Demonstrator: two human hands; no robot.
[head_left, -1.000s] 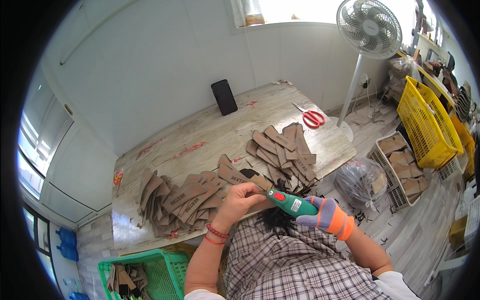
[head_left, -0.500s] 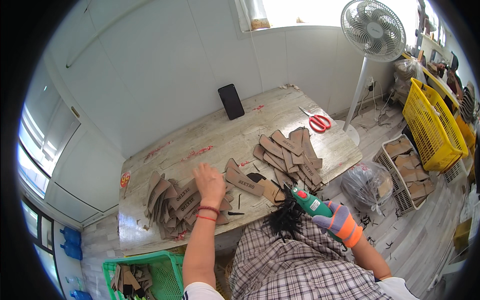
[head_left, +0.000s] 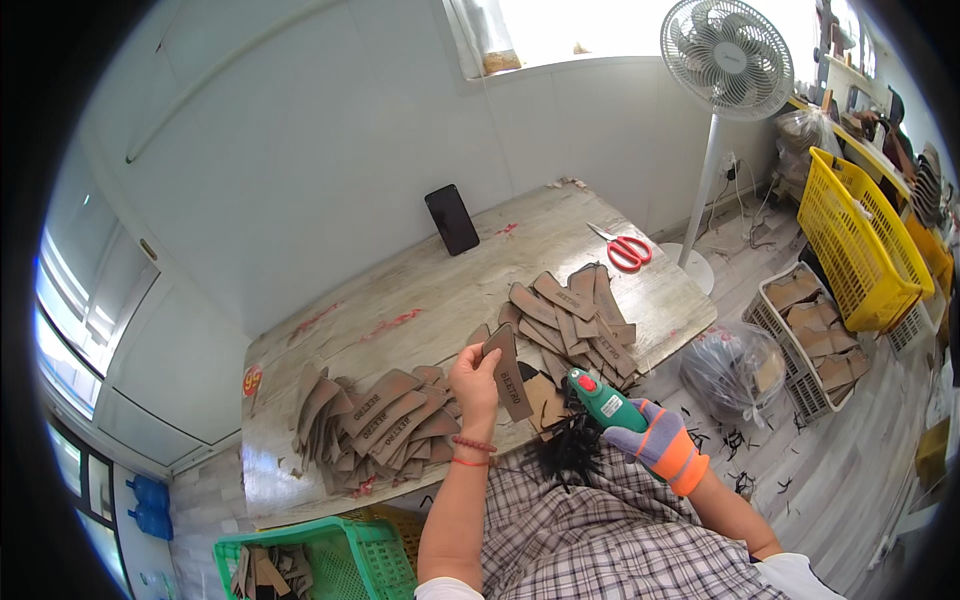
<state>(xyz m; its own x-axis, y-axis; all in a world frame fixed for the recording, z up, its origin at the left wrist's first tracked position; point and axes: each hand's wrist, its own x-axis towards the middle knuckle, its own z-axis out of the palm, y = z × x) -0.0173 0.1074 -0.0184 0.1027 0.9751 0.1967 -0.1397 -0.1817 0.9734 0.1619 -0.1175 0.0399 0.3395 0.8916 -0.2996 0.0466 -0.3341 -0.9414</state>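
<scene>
My bare left hand point(head_left: 474, 388) pinches a brown, curved flat piece point(head_left: 511, 378) with dark lettering and a dark edge, holding it tilted above the table's near edge. In my right hand point(head_left: 663, 447), wearing a grey and orange glove, is a green handheld power cutter point(head_left: 607, 408) with a red button. Its front end points toward the held piece, apart from it. Below the cutter, a bunch of black trimmings point(head_left: 570, 452) lies over my checked apron point(head_left: 590, 525). Similar brown pieces form a left pile point(head_left: 385, 415) and a right pile point(head_left: 572, 318).
Red-handled scissors point(head_left: 628, 254) and a black phone point(head_left: 452, 220) are on the wooden table point(head_left: 470, 285). A white fan point(head_left: 728, 60) stands beyond its right corner. A plastic bag point(head_left: 733, 372), a yellow basket point(head_left: 868, 245) and a green crate point(head_left: 365, 560) surround it.
My left hand has moved right from beside the left pile and lifted a brown piece off the table. The cutter has shifted slightly left in my right hand. The view has shifted a little.
</scene>
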